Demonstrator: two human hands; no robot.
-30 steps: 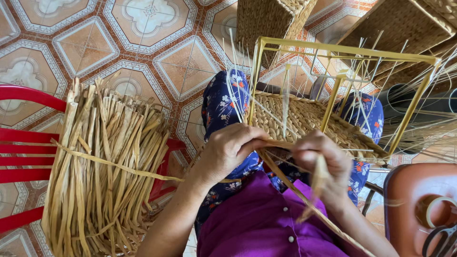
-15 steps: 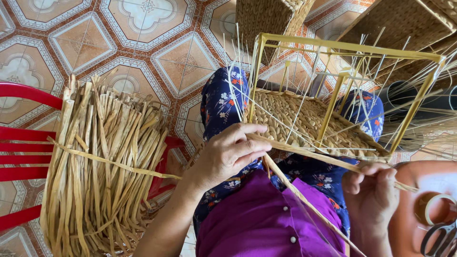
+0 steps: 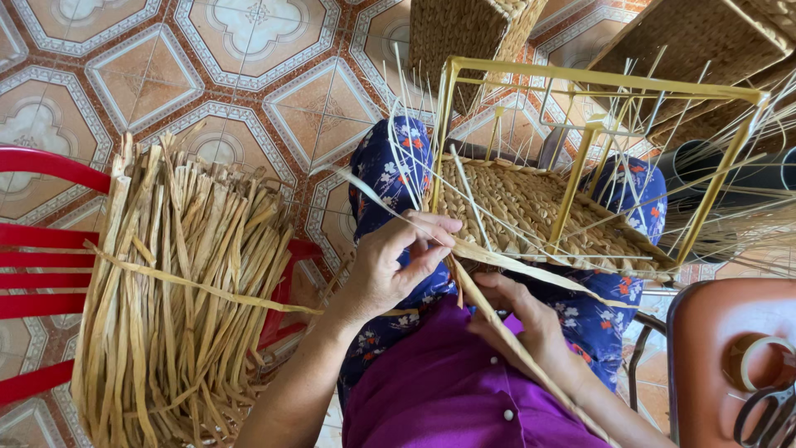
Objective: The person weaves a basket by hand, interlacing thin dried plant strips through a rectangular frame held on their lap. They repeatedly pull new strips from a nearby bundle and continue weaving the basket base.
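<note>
A yellow metal frame point(image 3: 580, 79) rests on my lap, with a woven straw base point(image 3: 531, 207) and thin upright stakes inside it. My left hand point(image 3: 398, 265) pinches flat dried straw strands point(image 3: 514, 259) at the near edge of the weave. Just below it, my right hand point(image 3: 522, 319) curls around a long strand point(image 3: 506, 332) that runs down across my purple shirt. Both hands sit close together at the frame's near side.
A big tied bundle of dried straw point(image 3: 174, 290) lies on a red chair point(image 3: 41, 274) at my left. Finished woven baskets point(image 3: 473, 33) stand on the tiled floor beyond. A brown stool point(image 3: 713, 332) at right holds a tape roll point(image 3: 763, 357) and scissors point(image 3: 767, 415).
My right hand has come back in from the far right, where it had pulled a strand out, and now sits under my left hand at the weave's edge.
</note>
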